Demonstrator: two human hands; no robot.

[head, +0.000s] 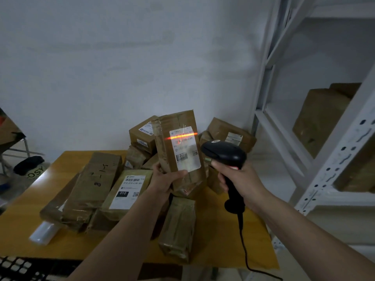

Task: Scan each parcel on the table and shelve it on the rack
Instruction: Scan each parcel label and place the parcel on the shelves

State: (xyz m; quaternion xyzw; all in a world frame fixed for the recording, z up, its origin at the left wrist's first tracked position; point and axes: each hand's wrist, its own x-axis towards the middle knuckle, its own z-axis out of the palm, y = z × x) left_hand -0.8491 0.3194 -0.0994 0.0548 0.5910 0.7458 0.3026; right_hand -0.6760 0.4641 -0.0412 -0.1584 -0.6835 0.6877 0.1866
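at the near edge a keyboard (18,268) shows at the lower left, beside the wooden table (20,230). on the table lie many brown parcels, among them a long one with handwriting (97,179), one with a "010" label (127,191) and a plain one (178,226) nearest the viewer; a clear plastic roll (43,233) lies at the left.

above the pile, the left hand (164,179) grips the lower end of the held parcel (178,147), raised upright with its label facing the viewer. the right hand (239,179) is wrapped round the handle of the black scanner (225,155), its cable (243,240) trailing down. an orange scan line (180,136) crosses the top of the label, so the scan step looks to be in hand.

farther back more parcels sit against the wall. to the right stands the white rack (324,159), with boxes (320,120) already on its shelves.

the next move likely calls for carrying the held parcel rightward to a free shelf spot.
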